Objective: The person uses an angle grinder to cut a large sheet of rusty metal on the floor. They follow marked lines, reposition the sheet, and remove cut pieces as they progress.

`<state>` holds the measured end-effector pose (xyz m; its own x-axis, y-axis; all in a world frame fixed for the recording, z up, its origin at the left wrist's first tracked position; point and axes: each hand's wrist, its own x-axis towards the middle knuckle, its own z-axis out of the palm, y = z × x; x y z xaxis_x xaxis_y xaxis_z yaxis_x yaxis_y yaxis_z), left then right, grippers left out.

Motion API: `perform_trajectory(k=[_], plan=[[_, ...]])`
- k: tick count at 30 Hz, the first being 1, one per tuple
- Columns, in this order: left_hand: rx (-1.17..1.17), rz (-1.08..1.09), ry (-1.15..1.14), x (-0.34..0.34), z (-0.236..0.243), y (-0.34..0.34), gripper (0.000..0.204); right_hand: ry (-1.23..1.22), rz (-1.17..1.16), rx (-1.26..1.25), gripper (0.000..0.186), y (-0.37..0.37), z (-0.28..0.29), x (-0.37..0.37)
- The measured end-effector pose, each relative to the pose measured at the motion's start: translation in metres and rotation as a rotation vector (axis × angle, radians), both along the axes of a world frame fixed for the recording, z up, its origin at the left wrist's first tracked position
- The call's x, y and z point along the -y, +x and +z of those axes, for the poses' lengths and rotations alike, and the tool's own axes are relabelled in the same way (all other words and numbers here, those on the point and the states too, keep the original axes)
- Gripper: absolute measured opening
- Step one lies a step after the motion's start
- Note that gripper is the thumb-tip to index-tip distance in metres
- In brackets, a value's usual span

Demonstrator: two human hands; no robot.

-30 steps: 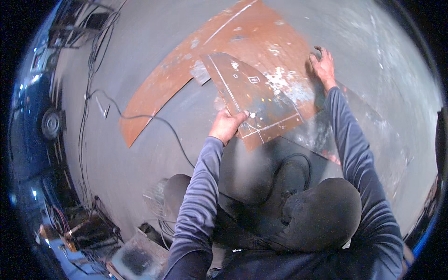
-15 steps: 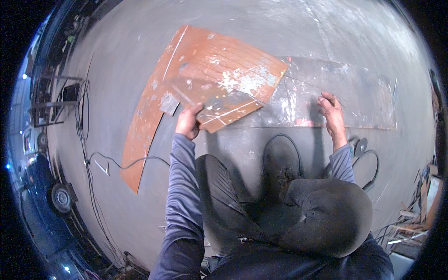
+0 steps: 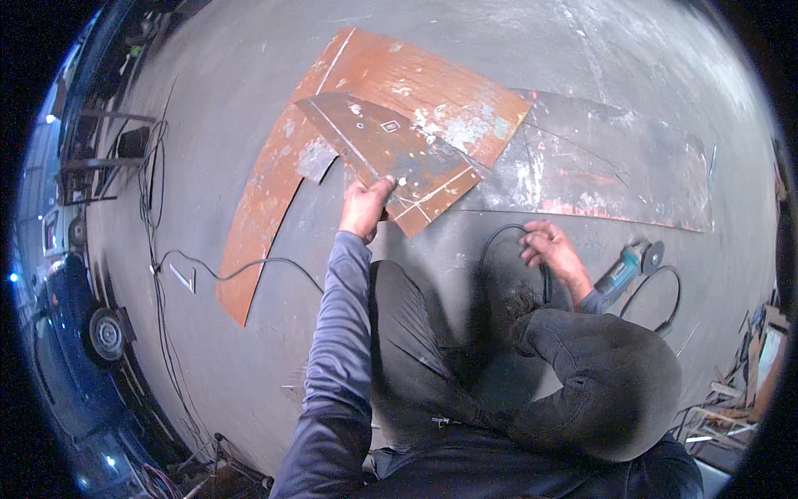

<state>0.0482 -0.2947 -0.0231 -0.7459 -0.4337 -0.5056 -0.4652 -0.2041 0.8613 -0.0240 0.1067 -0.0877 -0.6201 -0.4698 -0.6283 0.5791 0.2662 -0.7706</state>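
Observation:
My left hand [image 3: 366, 208] grips the near edge of a small brown sheet piece [image 3: 374, 137], thumb on top. White lines and small marks run across the piece, which is held over a larger rusty-orange sheet [image 3: 399, 71] on the floor. My right hand [image 3: 553, 254] is beside my knee, its fingers loosely curled and apart, with nothing visible in them. It overlaps a looped black cable [image 3: 489, 241]; whether it touches the cable is unclear. Just right of that hand lies a teal angle grinder [image 3: 623, 270] with a dark disc.
A grey scratched sheet [image 3: 615, 162] lies flat at the right, partly under the orange one. Cables [image 3: 154, 216] trail over the floor at left, near a dark metal frame [image 3: 112, 158] and a vehicle wheel [image 3: 108, 333]. Scrap pieces [image 3: 756, 358] are heaped at far right.
My left hand has moved right, and the brown piece now shows its marked face more fully. My right hand has drawn back from above the grey sheet toward my knee, uncovering the grinder.

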Motion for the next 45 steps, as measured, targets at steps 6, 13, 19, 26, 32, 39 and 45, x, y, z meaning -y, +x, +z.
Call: perform_trajectory(k=[6,13,19,26,32,39,45], plan=[[0.000,0.166,0.278,0.004,-0.011,0.014,0.034,-0.043,0.121,0.140,0.041,0.025,-0.023,0.022],[-0.045,-0.081,-0.201,-0.009,-0.017,0.022,0.039,0.013,0.057,-0.017,0.035,0.038,-0.038,0.019],[0.043,0.171,0.251,0.010,-0.020,0.017,0.044,0.033,-0.007,-0.047,0.029,0.038,-0.038,0.024],[-0.136,0.058,-0.044,-0.005,-0.036,0.021,0.042,0.076,-0.011,-0.111,0.027,0.044,-0.042,0.029],[0.038,0.161,0.224,0.009,-0.035,0.021,0.042,0.044,-0.046,-0.108,0.025,0.043,-0.049,0.026],[-0.234,0.040,-0.173,-0.006,-0.039,0.023,0.039,0.085,-0.052,-0.115,0.022,0.047,-0.040,0.034],[0.098,0.241,0.302,0.011,-0.023,0.018,0.036,0.050,-0.088,-0.136,0.020,0.046,-0.043,0.032]])
